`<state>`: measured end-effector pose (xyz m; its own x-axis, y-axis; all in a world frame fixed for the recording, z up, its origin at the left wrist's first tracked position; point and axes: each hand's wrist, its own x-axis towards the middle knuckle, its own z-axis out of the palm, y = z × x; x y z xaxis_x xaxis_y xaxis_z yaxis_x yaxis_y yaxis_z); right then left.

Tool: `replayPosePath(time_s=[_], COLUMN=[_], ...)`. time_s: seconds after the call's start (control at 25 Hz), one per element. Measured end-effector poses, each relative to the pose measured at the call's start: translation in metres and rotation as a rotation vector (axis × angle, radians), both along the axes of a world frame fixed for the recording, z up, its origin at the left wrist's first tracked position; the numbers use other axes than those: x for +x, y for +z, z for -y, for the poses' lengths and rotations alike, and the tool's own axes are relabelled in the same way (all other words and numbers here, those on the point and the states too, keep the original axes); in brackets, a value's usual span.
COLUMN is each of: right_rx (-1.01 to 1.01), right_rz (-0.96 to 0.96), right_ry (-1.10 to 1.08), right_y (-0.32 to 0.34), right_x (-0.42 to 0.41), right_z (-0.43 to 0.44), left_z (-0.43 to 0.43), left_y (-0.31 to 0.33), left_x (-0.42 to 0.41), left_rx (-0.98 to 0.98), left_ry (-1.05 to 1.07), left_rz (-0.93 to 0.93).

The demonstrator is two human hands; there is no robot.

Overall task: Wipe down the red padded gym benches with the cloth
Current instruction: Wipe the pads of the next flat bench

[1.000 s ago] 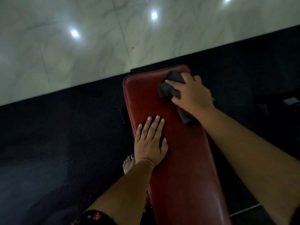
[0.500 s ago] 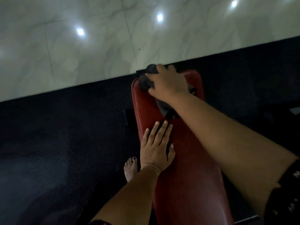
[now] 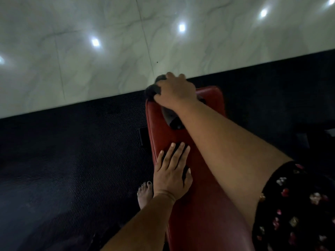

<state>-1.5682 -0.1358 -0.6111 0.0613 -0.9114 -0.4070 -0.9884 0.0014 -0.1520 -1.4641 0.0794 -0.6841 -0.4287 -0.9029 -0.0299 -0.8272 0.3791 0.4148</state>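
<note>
A long red padded bench point(image 3: 197, 205) runs from the bottom of the view up to its far end near the edge of the dark mat. My right hand point(image 3: 175, 91) grips a dark cloth point(image 3: 152, 90) at the bench's far left corner; the cloth bulges past my fingers and a flap trails under my wrist. My left hand point(image 3: 172, 173) lies flat on the pad's left side, fingers straight and spread, midway along the bench.
The bench stands on a black textured rubber mat point(image 3: 63, 169). Glossy pale marble floor tiles point(image 3: 90, 51) begin just beyond the bench's far end. My bare foot point(image 3: 144, 194) stands on the mat beside the bench's left edge. A dark bench bracket point(image 3: 142, 139) sticks out left.
My right hand has swept the cloth from the far right part of the pad across to its far left corner. My left hand has stayed pressed on the pad.
</note>
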Motion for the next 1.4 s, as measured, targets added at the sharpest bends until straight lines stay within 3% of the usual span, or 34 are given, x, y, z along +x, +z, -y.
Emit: replayPosePath(time_s=[0.24, 0.4, 0.52, 0.68, 0.84, 0.92, 1.12, 1.28, 1.4], right_rx=[0.022, 0.027, -0.143, -0.203, -0.124, -0.109, -0.022, -0.116, -0.125], right_rz=[-0.156, -0.179, -0.035, 0.070, -0.188, -0.249, -0.177, -0.164, -0.174], right_ry=[-0.199, -0.372, -0.191, 0.359, 0.956, 0.943, 0.529, 0.815, 0.692], right_y=[0.010, 0.018, 0.026, 0.027, -0.001, -0.007, 0.001, -0.004, -0.001], right_x=[-0.099, -0.102, -0.051, 0.038, 0.060, 0.051, 0.041, 0.044, 0.038], right_z=[-0.025, -0.016, 0.014, 0.009, -0.038, -0.041, -0.024, -0.023, 0.001], left_z=[0.001, 0.001, 0.001, 0.002, 0.000, -0.001, 0.000, 0.000, 0.001], left_y=[0.003, 0.003, 0.002, 0.000, -0.003, -0.004, -0.003, -0.001, -0.002], left_x=[0.001, 0.001, 0.002, 0.000, 0.002, 0.002, 0.001, 0.002, 0.002], left_rx=[0.035, 0.038, 0.027, 0.010, 0.023, 0.025, -0.001, 0.025, 0.050], left_ry=[-0.002, -0.001, -0.005, 0.002, -0.022, -0.024, -0.011, -0.015, -0.019], left_rz=[0.007, 0.009, 0.007, -0.014, 0.005, 0.008, -0.012, -0.008, 0.028])
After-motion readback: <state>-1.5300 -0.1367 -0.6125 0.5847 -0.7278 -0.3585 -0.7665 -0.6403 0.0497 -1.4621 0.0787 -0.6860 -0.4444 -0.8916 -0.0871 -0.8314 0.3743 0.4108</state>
